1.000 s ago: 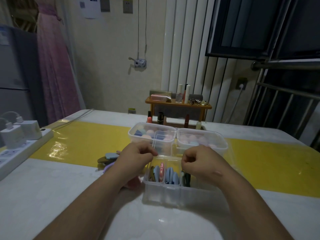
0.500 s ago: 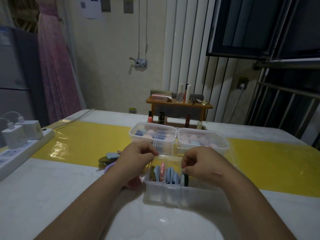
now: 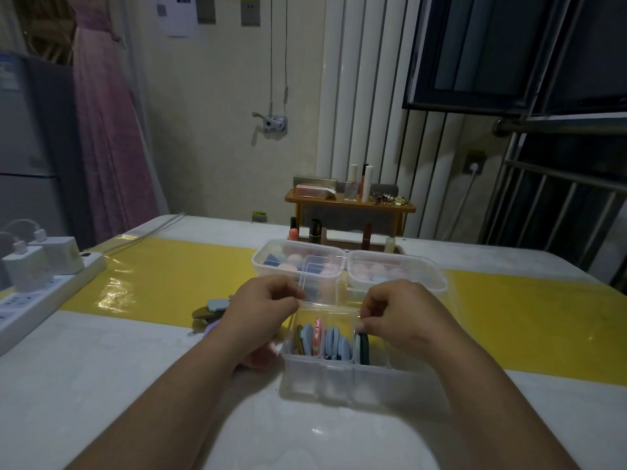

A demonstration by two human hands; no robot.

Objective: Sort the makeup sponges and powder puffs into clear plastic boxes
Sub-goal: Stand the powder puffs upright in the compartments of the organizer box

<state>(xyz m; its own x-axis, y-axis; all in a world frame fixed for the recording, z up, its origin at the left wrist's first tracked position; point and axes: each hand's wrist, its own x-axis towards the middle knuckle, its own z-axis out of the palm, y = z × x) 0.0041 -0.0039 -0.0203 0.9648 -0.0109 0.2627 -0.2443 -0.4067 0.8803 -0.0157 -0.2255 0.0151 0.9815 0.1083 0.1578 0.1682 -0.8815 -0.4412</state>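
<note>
Near clear box point(image 3: 339, 385) sits on the desk point(image 3: 101, 368), front centre. Powder puffs point(image 3: 334, 344) stand on edge inside it: light blue, pink, blue, and a dark green puff point(image 3: 364, 347) at the right end.

Left hand point(image 3: 264, 310) and right hand point(image 3: 403, 317) are both at the box's far side with fingers curled. Each pinches one end of a clear plastic edge point(image 3: 329, 305) running between them. Can't tell if that edge is the box's rim, a lid or an insert. The right hand's fingertips are just above the dark green puff.

Behind the hands, two more clear boxes stand side by side on the yellow strip point(image 3: 169, 276):
- left box point(image 3: 271, 266): blue and pink sponges
- right box point(image 3: 424, 276): pink sponges

Loose puffs point(image 3: 215, 307) lie on the desk just left of the left hand. A pink piece point(image 3: 261, 359) is partly hidden under the left wrist.

Power strip point(image 3: 44, 300) with chargers is at the desk's left edge. Wooden shelf point(image 3: 349, 205) with cosmetics is at the far side.
</note>
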